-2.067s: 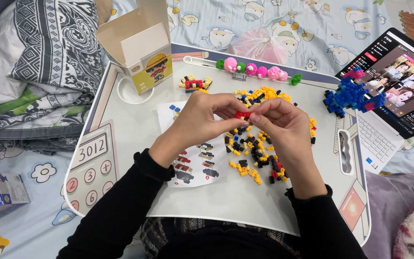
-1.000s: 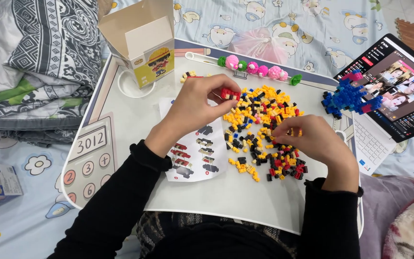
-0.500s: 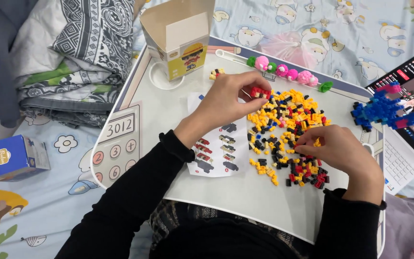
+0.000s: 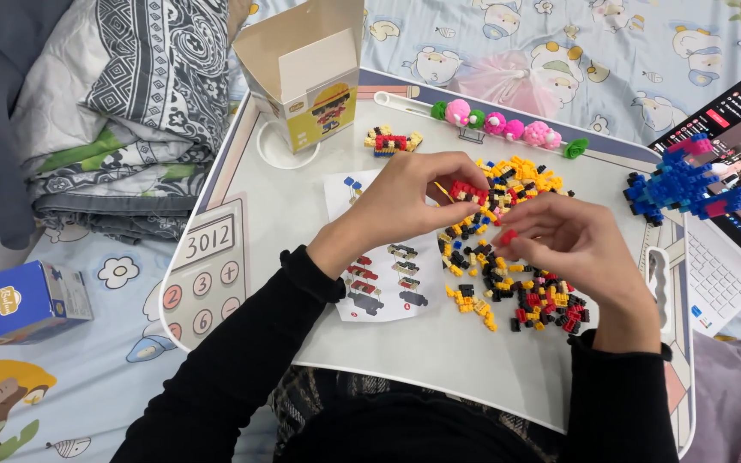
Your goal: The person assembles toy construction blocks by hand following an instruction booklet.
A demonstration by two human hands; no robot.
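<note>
Left hand pinches a small red-yellow block assembly, right hand pinches one red brick — either could slip into the loose brick pile if misaligned.

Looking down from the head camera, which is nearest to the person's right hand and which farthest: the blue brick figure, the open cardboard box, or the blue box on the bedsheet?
From the right hand:
1. Blue brick figure, just beyond it at the tray's right edge.
2. Open cardboard box, at the tray's far left corner.
3. Blue box, off the tray on the bedsheet, far left.
</note>
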